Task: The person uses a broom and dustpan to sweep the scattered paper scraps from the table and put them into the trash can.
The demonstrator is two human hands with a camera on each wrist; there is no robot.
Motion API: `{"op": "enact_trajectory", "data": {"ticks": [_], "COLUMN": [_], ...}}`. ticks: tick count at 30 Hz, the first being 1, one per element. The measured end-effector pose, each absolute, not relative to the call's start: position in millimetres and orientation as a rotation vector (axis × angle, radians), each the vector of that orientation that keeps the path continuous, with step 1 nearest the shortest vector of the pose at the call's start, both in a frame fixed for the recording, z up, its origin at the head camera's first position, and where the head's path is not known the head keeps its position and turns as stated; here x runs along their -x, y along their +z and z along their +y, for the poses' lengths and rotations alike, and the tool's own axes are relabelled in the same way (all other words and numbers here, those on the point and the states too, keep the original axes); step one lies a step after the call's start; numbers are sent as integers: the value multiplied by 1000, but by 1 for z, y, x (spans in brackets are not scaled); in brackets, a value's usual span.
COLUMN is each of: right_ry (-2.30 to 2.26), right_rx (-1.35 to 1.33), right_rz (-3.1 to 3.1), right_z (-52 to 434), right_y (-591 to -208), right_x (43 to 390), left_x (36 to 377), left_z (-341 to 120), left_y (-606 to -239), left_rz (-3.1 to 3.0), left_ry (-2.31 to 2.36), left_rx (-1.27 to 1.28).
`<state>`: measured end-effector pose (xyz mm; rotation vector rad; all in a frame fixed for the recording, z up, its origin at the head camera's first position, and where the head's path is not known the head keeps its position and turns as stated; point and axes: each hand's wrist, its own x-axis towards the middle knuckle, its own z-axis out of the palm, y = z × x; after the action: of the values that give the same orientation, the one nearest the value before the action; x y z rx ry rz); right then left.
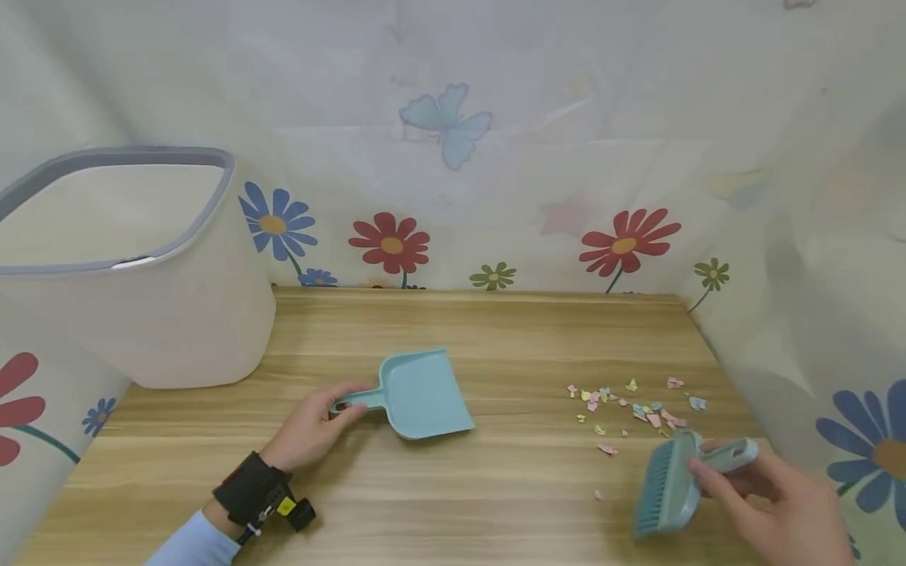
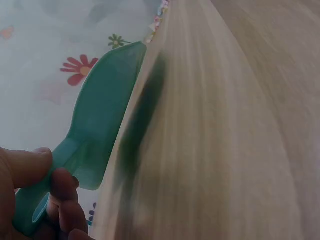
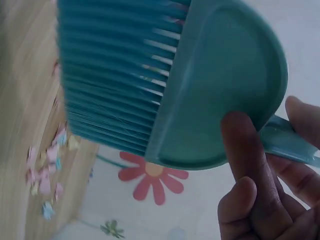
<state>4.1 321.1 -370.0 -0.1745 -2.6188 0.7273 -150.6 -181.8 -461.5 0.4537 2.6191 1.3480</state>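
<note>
A light blue dustpan (image 1: 423, 393) is held by its handle in my left hand (image 1: 314, 428), its wide edge facing right. In the left wrist view the dustpan (image 2: 107, 110) is tilted just above the table, and its shadow falls beside it. My right hand (image 1: 778, 495) grips a matching hand brush (image 1: 668, 483) by the handle, bristles toward the left. One finger lies along the back of the brush (image 3: 220, 85) in the right wrist view. Small scraps of coloured paper (image 1: 654, 417) are scattered on the table beyond the brush, pink, yellow and blue.
A large white bin (image 1: 191, 314) with a grey rim stands at the left of the wooden table (image 1: 510, 487). A flower-printed sheet (image 1: 510, 204) hangs behind the table and along its right side.
</note>
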Motion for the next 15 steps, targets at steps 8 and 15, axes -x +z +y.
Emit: {"op": "enact_trajectory", "data": {"ticks": [8, 15], "right_ry": [372, 431], "right_rx": [2, -86], "right_rz": [-2750, -2732], "right_z": [305, 283], "right_y": [-383, -396], "right_x": [6, 43], "left_x": [154, 158], "left_z": [-187, -189], "left_y": [-473, -474], "left_rz": [2551, 2515], "left_ry": [1329, 1309], "left_rx": [-434, -491]}}
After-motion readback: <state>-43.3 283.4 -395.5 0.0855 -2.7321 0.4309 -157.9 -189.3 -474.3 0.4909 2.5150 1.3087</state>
